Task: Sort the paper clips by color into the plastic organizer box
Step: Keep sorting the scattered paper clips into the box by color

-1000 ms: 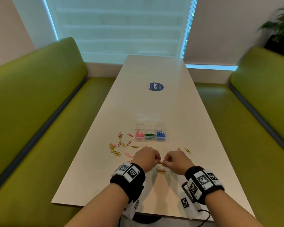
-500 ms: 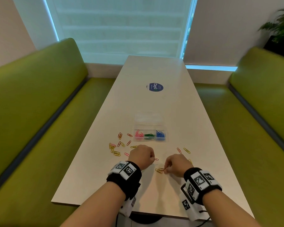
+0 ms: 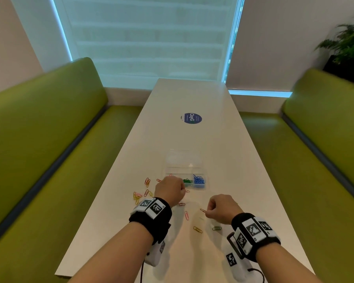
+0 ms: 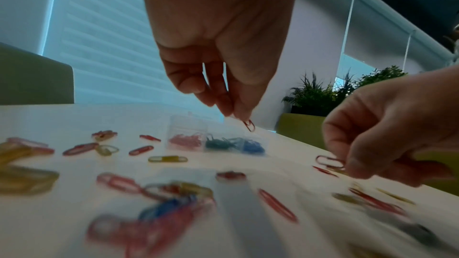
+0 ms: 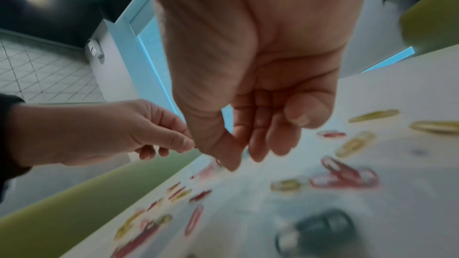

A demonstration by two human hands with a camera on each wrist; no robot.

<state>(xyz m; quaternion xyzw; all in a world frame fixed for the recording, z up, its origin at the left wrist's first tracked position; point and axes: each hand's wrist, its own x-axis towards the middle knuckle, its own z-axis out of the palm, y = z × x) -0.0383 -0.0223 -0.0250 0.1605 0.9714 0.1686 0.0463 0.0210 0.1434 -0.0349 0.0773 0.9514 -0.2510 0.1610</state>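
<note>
On the white table (image 3: 192, 94), a loose scatter of red, pink and yellow paper clips (image 3: 140, 195) lay at the left, too overlapped to count. Just right of them the left hand (image 3: 169, 189) pinched one red clip (image 4: 249, 125) in its fingertips beside the clear organizer box (image 3: 184, 172), whose three compartments held pink, green and blue clips. Farther right, the right hand (image 3: 223, 208) pinched one reddish clip (image 3: 203, 210), with four more clips lying near it.

clear organizer box (image 3: 184, 170) lay open, holding pink, green, blue clips; loose paper clips (image 3: 140, 195) scattered nearby on table.
</note>
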